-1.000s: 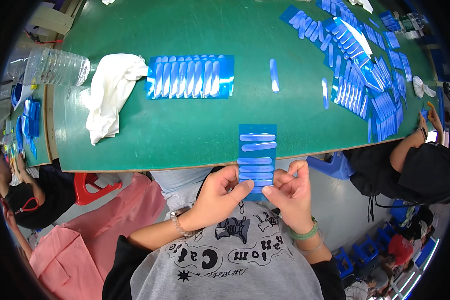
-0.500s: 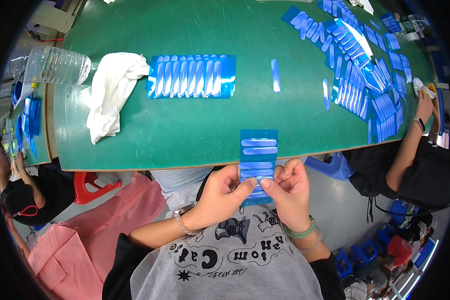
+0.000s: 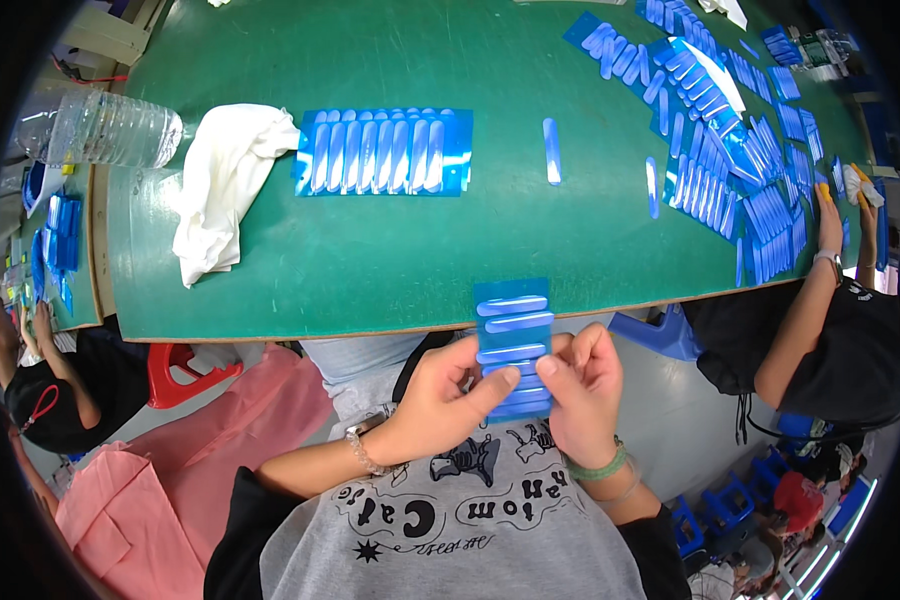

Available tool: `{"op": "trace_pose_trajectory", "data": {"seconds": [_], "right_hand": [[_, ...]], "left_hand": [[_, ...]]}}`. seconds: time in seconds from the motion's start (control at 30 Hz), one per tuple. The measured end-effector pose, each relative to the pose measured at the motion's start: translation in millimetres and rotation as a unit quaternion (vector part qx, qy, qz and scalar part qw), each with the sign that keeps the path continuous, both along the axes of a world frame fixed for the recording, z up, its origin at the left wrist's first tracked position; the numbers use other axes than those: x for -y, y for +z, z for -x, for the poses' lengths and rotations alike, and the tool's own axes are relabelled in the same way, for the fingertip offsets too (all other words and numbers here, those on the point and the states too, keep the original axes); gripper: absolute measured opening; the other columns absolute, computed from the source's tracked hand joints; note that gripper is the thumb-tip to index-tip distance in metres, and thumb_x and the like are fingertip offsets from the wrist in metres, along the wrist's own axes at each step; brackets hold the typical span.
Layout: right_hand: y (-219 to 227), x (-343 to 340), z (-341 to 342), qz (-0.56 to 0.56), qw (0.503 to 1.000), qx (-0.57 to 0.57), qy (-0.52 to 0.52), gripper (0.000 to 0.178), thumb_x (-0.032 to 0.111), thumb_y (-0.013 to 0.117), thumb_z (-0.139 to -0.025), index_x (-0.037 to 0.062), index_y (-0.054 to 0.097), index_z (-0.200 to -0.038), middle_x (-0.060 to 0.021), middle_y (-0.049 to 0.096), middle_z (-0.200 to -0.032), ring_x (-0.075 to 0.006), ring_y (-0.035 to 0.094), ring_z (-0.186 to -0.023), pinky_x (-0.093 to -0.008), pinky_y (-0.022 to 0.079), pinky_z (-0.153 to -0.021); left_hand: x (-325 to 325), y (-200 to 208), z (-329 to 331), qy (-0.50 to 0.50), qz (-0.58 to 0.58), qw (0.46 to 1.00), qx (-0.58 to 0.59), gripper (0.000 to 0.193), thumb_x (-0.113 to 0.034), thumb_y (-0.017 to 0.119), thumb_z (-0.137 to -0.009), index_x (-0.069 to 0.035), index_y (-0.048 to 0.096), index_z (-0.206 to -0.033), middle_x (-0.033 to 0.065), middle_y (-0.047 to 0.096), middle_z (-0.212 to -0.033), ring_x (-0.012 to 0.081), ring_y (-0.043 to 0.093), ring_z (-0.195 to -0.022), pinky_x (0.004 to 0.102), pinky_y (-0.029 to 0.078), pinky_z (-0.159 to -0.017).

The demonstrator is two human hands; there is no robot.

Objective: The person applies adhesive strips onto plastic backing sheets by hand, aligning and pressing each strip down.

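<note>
Between my two hands, just off the table's front edge, is a narrow blue film sheet [image 3: 510, 338] carrying several long, round-ended blue strips laid crosswise. My left hand [image 3: 448, 392] pinches its left side, thumb on top. On the right side, my right hand [image 3: 580, 390] grips it with the thumb pressed on a strip and the fingers curled; what lies under the fingers is hidden. Farther back on the green table [image 3: 390, 260] rests a stack of blue sheets with similar strips [image 3: 378, 155]. Two loose blue strips [image 3: 552, 152] lie to its right.
A crumpled white cloth [image 3: 228, 180] and a clear plastic bottle [image 3: 105, 128] lie left of the stack. Many strip-covered blue sheets [image 3: 710, 190] spread over the table's right side. There, a co-worker's hand [image 3: 828, 225] reaches in. A red stool [image 3: 195, 372] stands below at left.
The held sheet has come slightly down toward me and tilts differently, and my right thumb has shifted rightward on it. At right, the co-worker's hand has moved onto the spread sheets.
</note>
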State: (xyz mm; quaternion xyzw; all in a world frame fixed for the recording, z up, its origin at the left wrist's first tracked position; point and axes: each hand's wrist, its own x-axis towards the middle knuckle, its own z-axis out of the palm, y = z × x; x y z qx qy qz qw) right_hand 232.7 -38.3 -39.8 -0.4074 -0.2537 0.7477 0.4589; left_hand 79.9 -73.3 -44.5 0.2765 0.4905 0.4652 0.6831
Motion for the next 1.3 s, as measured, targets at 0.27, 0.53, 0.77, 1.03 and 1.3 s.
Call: {"op": "trace_pose_trajectory", "data": {"seconds": [0.27,0.53,0.77,1.03,1.3], "right_hand": [[23.1,-9.0,-5.1,-0.187,0.976,0.112,-0.020,0.029,-0.011,0.065,-0.079,-0.0012,0.050,-0.102,-0.0123,0.062,-0.095,-0.0113,0.059,-0.082,-0.0245,0.050,-0.072],[44.2,-33.7,-3.2,-0.282,0.938,0.202,0.016,0.024,-0.011,0.070,-0.073,-0.0061,0.063,-0.095,-0.0142,0.064,-0.092,-0.0173,0.062,-0.084,-0.0280,0.050,-0.075],[54.8,-53.5,-9.9,-0.223,0.962,0.153,0.043,0.017,-0.010,0.068,-0.075,-0.0059,0.061,-0.090,-0.0133,0.064,-0.092,-0.0145,0.061,-0.081,-0.0254,0.050,-0.072],[59.5,-72.2,-12.8,-0.096,0.966,0.175,0.163,0.009,-0.007,0.066,-0.079,-0.0046,0.060,-0.085,-0.0071,0.063,-0.087,-0.0077,0.059,-0.077,-0.0188,0.047,-0.066],[60.4,-74.2,-5.2,-0.107,0.964,0.194,0.149,0.009,-0.007,0.067,-0.079,-0.0041,0.060,-0.084,-0.0057,0.064,-0.084,-0.0077,0.060,-0.076,-0.0184,0.047,-0.065]], "left_hand": [[-19.1,19.0,14.1,-0.028,-0.146,0.982,-0.119,0.015,-0.010,0.071,-0.079,-0.002,0.062,-0.088,0.0066,0.061,-0.071,0.0109,0.058,-0.061,0.0244,0.043,-0.054],[-40.7,30.5,24.2,0.002,-0.280,0.937,-0.209,0.015,-0.005,0.072,-0.077,-0.002,0.063,-0.088,0.0055,0.060,-0.069,0.0126,0.056,-0.058,0.0257,0.043,-0.053],[-47.2,34.6,26.4,0.027,-0.255,0.938,-0.232,0.014,-0.007,0.074,-0.075,-0.003,0.064,-0.084,0.0039,0.059,-0.065,0.0125,0.054,-0.054,0.0258,0.042,-0.050],[-51.0,35.7,30.7,-0.005,-0.244,0.937,-0.249,0.015,-0.003,0.074,-0.074,0.001,0.063,-0.085,0.0056,0.061,-0.071,0.0113,0.053,-0.056,0.0245,0.041,-0.052],[-51.7,32.4,28.0,0.008,-0.232,0.943,-0.238,0.015,-0.008,0.074,-0.075,-0.002,0.065,-0.085,0.0052,0.061,-0.070,0.0117,0.053,-0.053,0.0255,0.041,-0.049]]}}
